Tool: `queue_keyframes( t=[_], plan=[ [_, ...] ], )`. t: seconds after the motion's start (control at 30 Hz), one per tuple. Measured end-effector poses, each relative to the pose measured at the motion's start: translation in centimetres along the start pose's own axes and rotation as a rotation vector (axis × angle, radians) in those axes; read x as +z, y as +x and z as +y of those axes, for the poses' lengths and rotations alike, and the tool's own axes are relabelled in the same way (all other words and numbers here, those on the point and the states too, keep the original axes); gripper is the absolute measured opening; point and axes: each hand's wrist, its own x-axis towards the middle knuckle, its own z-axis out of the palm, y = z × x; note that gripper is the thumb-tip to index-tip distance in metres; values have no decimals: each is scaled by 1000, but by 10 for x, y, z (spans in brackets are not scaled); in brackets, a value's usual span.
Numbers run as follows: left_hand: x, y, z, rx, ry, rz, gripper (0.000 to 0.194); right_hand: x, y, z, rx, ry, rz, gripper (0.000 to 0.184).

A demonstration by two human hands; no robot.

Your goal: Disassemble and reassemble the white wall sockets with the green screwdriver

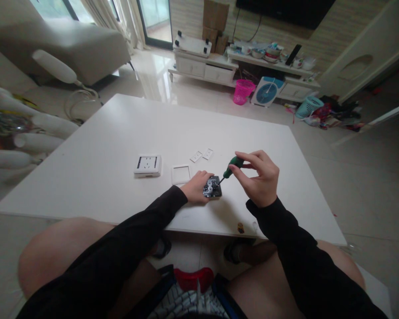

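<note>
My left hand [197, 188] grips the near and left sides of an opened wall socket [213, 187], whose black inner part faces up on the white table [126, 128]. Between the thumb and fingers of my right hand [261, 177] is a green-handled screwdriver [233, 166]. It slants down to the left, and its tip meets the black part of the socket. Left of my left hand lies a square white frame [181, 167]. Two small white cover plates, a left one [196, 156] and a right one [208, 153], rest farther back. An assembled white socket [148, 165] sits on the left.
A small dark and yellow piece [240, 227] lies by the table's near edge. Beyond the table stand a white TV cabinet [204, 71], a pink basket [243, 91] and a blue fan [267, 91]. Several blurred white rounded objects are at the left edge.
</note>
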Motion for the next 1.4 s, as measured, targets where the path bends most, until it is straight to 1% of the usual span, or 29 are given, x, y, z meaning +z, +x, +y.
queue_keyframes(
  t=[0.13,0.23,0.4,0.6,0.73,0.8,0.9,1.0,1.07,1.13,1.23,1.3,1.4],
  plan=[
    [-1,0,2,5,0,7,82,0,-1,1,-20,28,-58,34],
    [-1,0,2,4,4,3,80,2,-2,2,-16,0,-47,31],
    [0,1,0,10,3,10,83,3,-2,3,-30,-25,-12,26],
    [1,0,-1,12,4,19,82,2,-2,6,-115,-23,-92,38],
    [2,0,-1,13,-1,24,82,4,-2,7,-136,-16,-80,32],
    [2,0,-1,13,-3,20,83,6,-2,8,-122,-13,-43,30],
    [2,-1,-1,13,-3,18,83,7,-5,10,-41,18,-4,30],
    [1,-1,0,12,-1,23,82,7,-7,11,25,107,-34,41],
    [0,-1,0,11,6,21,81,6,-7,10,3,105,-54,44],
    [0,-1,1,12,9,22,80,6,-5,9,-34,75,-59,41],
    [1,-1,1,16,-1,31,81,6,-3,8,-47,62,-9,29],
    [1,-1,0,16,-6,31,83,6,-2,10,-24,57,27,25],
    [0,-1,-1,18,-3,24,84,7,-5,13,45,106,29,27]
  ],
)
